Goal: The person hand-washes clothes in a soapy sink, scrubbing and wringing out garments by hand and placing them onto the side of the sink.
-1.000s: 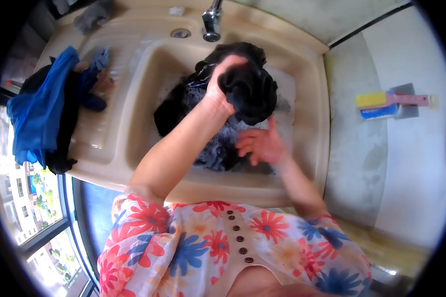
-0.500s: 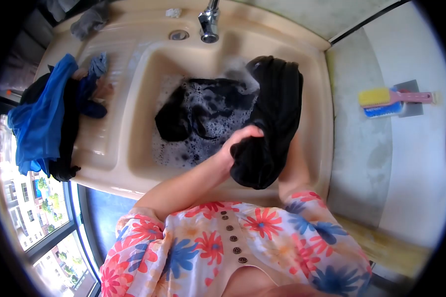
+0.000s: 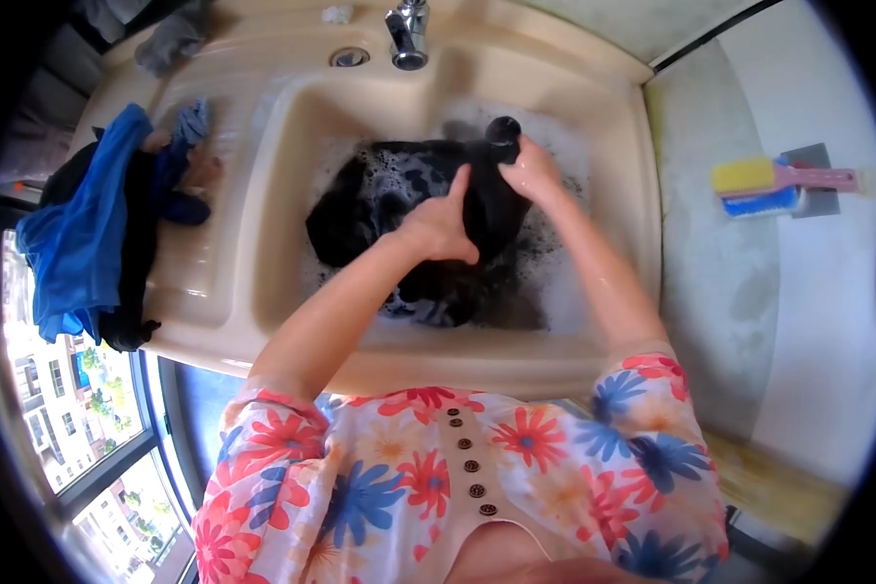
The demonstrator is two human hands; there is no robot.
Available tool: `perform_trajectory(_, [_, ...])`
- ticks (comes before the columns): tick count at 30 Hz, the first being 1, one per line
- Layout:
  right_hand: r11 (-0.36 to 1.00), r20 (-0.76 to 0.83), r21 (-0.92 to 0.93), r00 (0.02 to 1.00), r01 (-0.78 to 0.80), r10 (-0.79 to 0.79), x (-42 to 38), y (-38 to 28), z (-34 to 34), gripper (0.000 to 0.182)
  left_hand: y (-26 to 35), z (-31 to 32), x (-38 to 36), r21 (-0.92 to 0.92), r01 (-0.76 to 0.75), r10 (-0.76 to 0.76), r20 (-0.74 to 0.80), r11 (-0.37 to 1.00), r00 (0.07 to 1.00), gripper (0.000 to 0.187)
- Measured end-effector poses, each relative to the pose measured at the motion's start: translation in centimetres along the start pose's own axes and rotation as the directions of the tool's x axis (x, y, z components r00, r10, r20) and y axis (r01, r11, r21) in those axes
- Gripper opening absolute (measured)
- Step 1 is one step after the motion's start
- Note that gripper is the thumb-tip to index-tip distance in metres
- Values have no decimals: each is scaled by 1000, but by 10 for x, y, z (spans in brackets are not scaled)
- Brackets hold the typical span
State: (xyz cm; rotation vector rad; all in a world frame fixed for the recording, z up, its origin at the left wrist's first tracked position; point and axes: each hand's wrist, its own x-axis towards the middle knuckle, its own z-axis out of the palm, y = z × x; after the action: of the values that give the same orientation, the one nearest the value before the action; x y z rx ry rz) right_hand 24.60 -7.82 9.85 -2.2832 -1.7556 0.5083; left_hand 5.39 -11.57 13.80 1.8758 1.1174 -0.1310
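Black wet clothing (image 3: 360,190) lies in soapy water in the basin of a beige sink (image 3: 273,224). My left hand (image 3: 436,226) rests on the black cloth near the middle of the basin, its thumb and a finger spread wide apart; its other fingers are hard to see. Farther up and to the right, my right hand (image 3: 533,172) is closed on a bunched end of a black garment (image 3: 501,209). That end sticks up above the suds, while the rest of the garment slopes down into the water. What kind of garment it is cannot be made out.
A chrome faucet (image 3: 407,39) stands behind the basin, beside a round drain fitting (image 3: 349,57). Blue clothing (image 3: 88,234) hangs over the left ledge, with a grey cloth (image 3: 172,39) at the back. Scrub brushes (image 3: 759,185) are at the right wall.
The black garment, earlier held up over the basin's right side, has been lowered into the water. Both hands moved away from my body, and my right hand came into sight.
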Motion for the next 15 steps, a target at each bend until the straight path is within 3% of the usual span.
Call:
perform_trajectory(1, [995, 58, -91, 998, 41, -36, -3, -11, -9, 48, -2, -1, -1, 12, -43, 43, 1, 999, 999, 108])
perform_trajectory(3, [970, 180, -220, 981, 107, -67, -1, -22, -13, 48, -23, 15, 10, -323, -199, 209, -5, 925, 978, 103])
perform_trajectory(4, [949, 240, -280, 968, 143, -75, -1, -30, -19, 48, -26, 18, 11, -476, -267, 288, -29, 838, 957, 101])
perform_trajectory(5, [925, 381, -330, 923, 191, -54, -1, -38, -30, 59, -28, 22, 6, -785, -123, 327, 107, 607, 939, 83])
perform_trajectory(8, [906, 511, 99, 760, 411, -401, 7, -32, -47, 69, -39, 41, -11, -972, 43, 345, 124, 233, 930, 67])
perform_trajectory(9, [930, 608, 144, 712, 337, -352, 7, -40, -65, 82, -52, 51, 5, -877, -434, 635, -218, 205, 741, 59])
perform_trajectory(10, [869, 602, 440, 644, 227, -472, 5, -39, -81, 77, -57, 54, 13, -628, -777, 775, -508, -35, 376, 53])
perform_trajectory(11, [785, 558, 602, 628, 143, -542, 4, -32, -91, 77, -59, 69, 10, -832, -545, 688, -455, -102, 566, 53])
perform_trajectory(12, [671, 503, 740, 619, 52, -603, 5, -26, -103, 78, -54, 68, 9, -935, -288, 693, -347, -205, 632, 48])
perform_trajectory(13, [391, 347, 920, 525, -30, -777, 14, -4, -94, 78, -49, 67, 9, -951, -12, 687, -233, -310, 688, 44])
perform_trajectory(14, [215, 200, 975, 654, -59, -730, 16, 12, -68, 79, -43, 61, 15, -895, 247, 771, -148, -370, 620, 36])
perform_trajectory(15, [19, 90, 994, 714, -108, -694, 12, 22, -43, 79, -40, 61, 20, -836, 365, 807, -146, -410, 573, 33])
